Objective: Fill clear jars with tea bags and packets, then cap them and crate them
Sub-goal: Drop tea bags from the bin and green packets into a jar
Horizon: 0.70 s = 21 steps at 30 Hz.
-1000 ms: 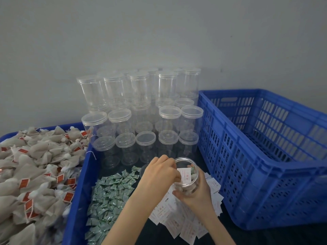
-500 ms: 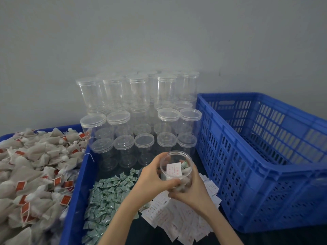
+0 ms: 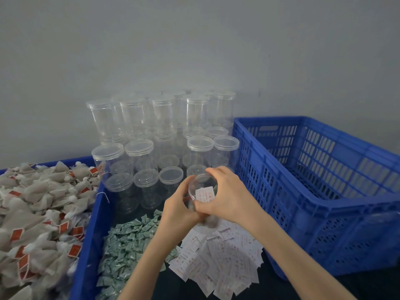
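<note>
Both hands, left hand [image 3: 179, 210] and right hand [image 3: 227, 195], grip the jar [image 3: 200, 191] between them.

A dark bench [image 3: 368, 286] holds everything here. At the back, by the grey wall, stands a big group of clear jars with lids [image 3: 151, 148], some stacked on top of others. On the right sits a blue crate with holes in its walls [image 3: 313, 202], just beside the jars. On the left sits another blue crate [image 3: 86, 245], heaped with tea bags with red tags [image 3: 39, 213]. Between the two crates, in front of the jars, lie two piles right on the bench: green packets [image 3: 127, 245] on the left, and white packets with red print [image 3: 220, 260] on the right. The two piles touch.
</note>
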Motion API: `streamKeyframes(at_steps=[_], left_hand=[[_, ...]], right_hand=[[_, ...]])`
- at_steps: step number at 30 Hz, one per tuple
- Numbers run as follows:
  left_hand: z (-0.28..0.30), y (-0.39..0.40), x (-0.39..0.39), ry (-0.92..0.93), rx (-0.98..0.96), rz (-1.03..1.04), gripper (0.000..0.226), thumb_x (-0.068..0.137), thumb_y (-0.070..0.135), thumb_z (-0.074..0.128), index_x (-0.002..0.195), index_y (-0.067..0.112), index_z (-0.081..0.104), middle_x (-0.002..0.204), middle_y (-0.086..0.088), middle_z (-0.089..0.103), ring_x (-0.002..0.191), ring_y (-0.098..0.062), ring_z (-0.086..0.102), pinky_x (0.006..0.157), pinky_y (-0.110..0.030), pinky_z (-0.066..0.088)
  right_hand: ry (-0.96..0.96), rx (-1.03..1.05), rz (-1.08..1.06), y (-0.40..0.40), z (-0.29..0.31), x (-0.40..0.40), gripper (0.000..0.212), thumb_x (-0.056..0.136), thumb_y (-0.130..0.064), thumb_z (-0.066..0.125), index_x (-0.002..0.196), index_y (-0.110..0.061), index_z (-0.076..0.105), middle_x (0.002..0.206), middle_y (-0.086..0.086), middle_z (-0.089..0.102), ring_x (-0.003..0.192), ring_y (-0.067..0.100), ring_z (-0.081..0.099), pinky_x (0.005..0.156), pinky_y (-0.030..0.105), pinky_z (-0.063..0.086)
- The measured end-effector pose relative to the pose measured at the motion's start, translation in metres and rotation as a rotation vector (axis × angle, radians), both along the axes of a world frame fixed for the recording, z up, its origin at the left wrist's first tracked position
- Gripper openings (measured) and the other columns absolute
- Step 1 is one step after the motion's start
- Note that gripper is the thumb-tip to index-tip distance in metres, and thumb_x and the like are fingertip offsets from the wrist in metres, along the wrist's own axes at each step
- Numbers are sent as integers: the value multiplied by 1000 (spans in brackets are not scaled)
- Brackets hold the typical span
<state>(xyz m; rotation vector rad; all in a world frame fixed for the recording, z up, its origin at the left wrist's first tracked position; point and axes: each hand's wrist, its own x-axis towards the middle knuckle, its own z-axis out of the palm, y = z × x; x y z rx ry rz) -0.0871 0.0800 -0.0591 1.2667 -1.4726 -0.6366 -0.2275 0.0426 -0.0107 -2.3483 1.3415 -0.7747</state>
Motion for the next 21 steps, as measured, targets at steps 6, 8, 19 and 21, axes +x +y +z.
streamKeyframes(at_steps=[6,8,19,21], left_hand=[[52,-20,-16,64,-93,-120,87,68,26,82,139,38,34,137,25,45,128,-2,46,103,-27,43],[78,-28,-27,23,-177,-147,78,76,27,77,141,35,35,137,26,42,128,5,43,105,-19,38],[69,-63,-77,-25,-150,-169,28,92,9,61,99,36,62,101,22,67,92,10,60,77,-5,45],[57,-66,-78,-14,-103,-160,27,92,9,61,96,36,64,97,23,68,89,12,60,74,-2,43]], right_hand=[[-56,-85,-75,-11,71,-31,90,64,-61,74,140,-18,53,135,-2,54,117,11,50,91,22,38],[-133,-130,-126,-17,104,-53,90,64,-64,72,138,-17,55,134,-1,58,111,10,56,87,21,40],[-5,-127,-563,-80,158,-194,57,81,-47,72,115,-3,63,104,16,66,89,29,62,80,37,47],[109,-65,-558,-86,135,-204,41,78,-44,71,85,-4,66,72,14,63,67,27,57,63,34,44]])
